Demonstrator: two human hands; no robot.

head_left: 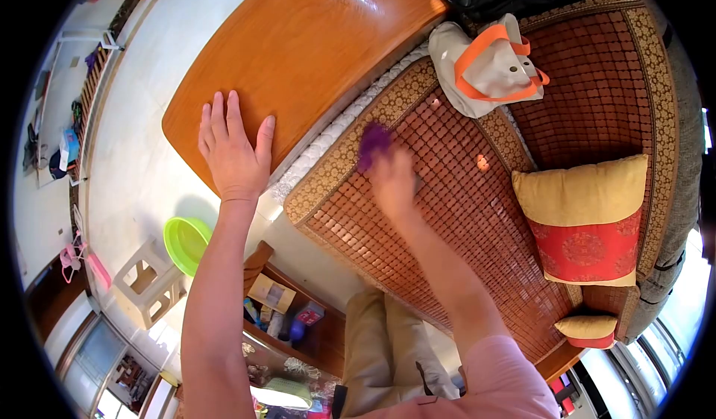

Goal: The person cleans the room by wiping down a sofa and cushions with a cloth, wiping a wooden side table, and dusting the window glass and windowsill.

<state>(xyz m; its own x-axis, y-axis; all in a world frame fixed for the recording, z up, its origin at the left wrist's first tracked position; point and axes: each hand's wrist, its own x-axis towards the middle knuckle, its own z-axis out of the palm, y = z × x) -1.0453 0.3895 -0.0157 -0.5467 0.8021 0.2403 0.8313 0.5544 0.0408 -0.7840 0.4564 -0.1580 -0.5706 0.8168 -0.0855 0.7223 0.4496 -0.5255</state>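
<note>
My left hand (236,154) lies flat on the orange-brown wooden table (298,54), near its rounded end, with its fingers spread and nothing in it. Over the brown beaded seat mat (462,173) is my right hand (393,180), blurred by motion. Its fingers are closed on a purple cloth (373,145), which is bunched up close to the mat's patterned border, on the side toward the table. How much of the cloth touches the mat is hard to tell.
A pale bag (477,65) with orange handles rests on the seat beyond my right hand. Cushions in yellow and red (585,221) lie at the right. A green basin (188,245) and a light plastic stool (147,285) stand at the lower left, near an open drawer (298,322).
</note>
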